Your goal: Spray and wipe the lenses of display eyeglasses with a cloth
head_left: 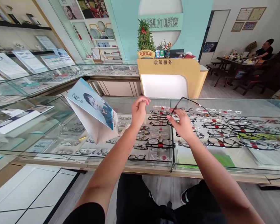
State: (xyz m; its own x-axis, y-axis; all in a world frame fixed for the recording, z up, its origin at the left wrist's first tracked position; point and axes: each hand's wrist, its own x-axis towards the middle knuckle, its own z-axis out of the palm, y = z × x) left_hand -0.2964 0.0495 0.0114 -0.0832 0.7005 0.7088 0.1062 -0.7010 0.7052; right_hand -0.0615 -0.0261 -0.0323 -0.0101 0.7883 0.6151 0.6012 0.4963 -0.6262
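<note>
My right hand (182,125) grips a pair of dark-framed eyeglasses (194,101) between thumb and fingers. One thin temple arm of the glasses sticks out above the hand; the rest is partly hidden by my fingers and the frames behind. To the left, my left hand (139,111) is raised above the counter with its fingers curled in, and I see nothing in it. Below both hands, rows of eyeglasses (160,143) lie on the glass display counter (154,102), several with red tags on the lenses. Clear and black frames are mixed among them.
A folded blue-and-white advertising stand (93,107) stands tilted left of my left forearm. Beyond the counter is a wooden reception desk (170,67) with a plant (145,35) on top. At the far right, a person (266,49) sits at a dark table (245,63).
</note>
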